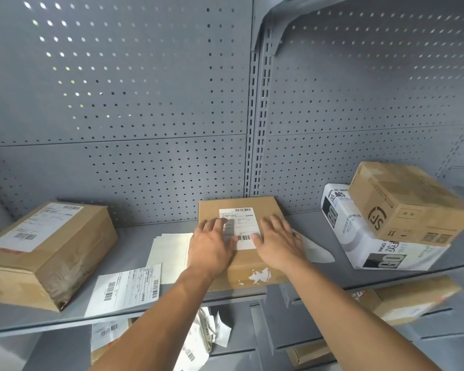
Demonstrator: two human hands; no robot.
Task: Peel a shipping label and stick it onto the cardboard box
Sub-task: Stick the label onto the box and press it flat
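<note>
A flat cardboard box (268, 207) lies on the grey shelf in the middle of the head view. A white shipping label (240, 223) with barcodes lies on its top. My left hand (212, 247) rests flat on the label's left side, fingers spread. My right hand (279, 245) lies flat over the label's right edge and the box top. Neither hand holds anything. A second printed label sheet (126, 290) lies loose on the shelf to the left of my left arm.
A larger taped, labelled box (46, 253) sits at the left. Blank backing sheets (169, 253) lie beside the middle box. At the right, a brown carton (407, 204) rests on a white printed pack (359, 236). Crumpled paper (206, 333) lies below the shelf edge (51, 325).
</note>
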